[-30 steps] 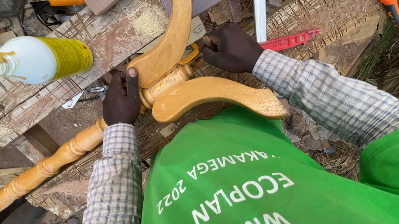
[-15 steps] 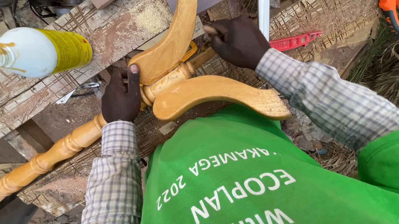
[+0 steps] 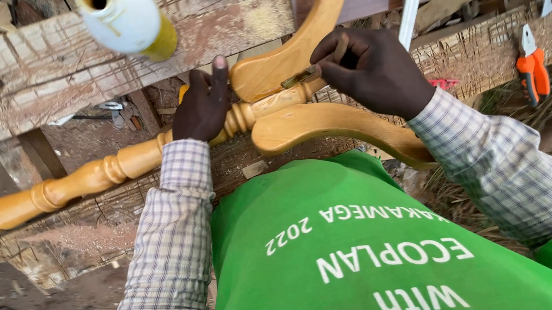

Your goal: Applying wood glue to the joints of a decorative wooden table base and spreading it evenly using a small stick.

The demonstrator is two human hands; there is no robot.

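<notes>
At mid-frame, left hand (image 3: 202, 108) fingers clamp the varnished turned wooden spindle (image 3: 76, 181); right hand (image 3: 373, 71) fingers pinch a small brass fitting (image 3: 299, 78). The wood looks stiff, smooth; grip its beads.

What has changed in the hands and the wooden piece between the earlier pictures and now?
The right hand moved from behind the curved wooden legs onto the joint, where its fingertips now pinch a small dark piece. The view shifted, so the glue bottle now sits nearer the top edge. The left hand still grips the turned wooden post near the joint, and the orange pliers lie as before.
</notes>
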